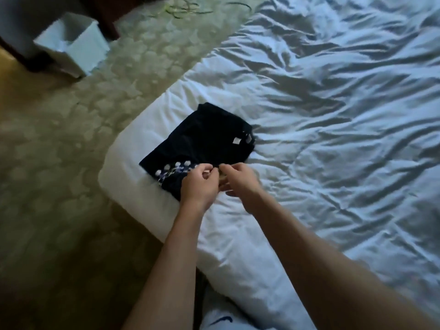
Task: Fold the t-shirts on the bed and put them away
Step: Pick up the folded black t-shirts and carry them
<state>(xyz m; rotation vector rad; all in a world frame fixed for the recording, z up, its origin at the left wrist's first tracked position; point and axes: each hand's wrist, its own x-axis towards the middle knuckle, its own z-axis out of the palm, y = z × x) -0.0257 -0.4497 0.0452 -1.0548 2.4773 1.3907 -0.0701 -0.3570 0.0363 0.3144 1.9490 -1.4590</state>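
Nearest to the camera, at the bottom of the frame, are my two bare forearms; they reach up toward the middle. Between them, at the bottom edge, shows a piece of white cloth with a dark blue curved mark [217, 321].

I go from left to right. In the upper left stands one white square bin [71, 42] on the pale patterned carpet [59, 139]. In the middle lies one dark navy folded t-shirt with a band of white dots [204, 141], on the near left corner of the bed with the wrinkled white duvet [333, 103]. I can count only this one shirt; it is folded into a rough rectangle and not yet put away.

My left hand [198, 184] has its fingers curled at the near edge of the shirt, and it seems to pinch the cloth there. My right hand [240, 181] is just beside it, fingertips almost touching the left ones; the frame is blurred, so I cannot tell if it holds cloth or nothing.

What could go wrong, in my judgement: the shirt lies close to the corner of the bed, so a strong pull could slide it off to the carpet. Also, lifting it by one edge only could open the fold again.
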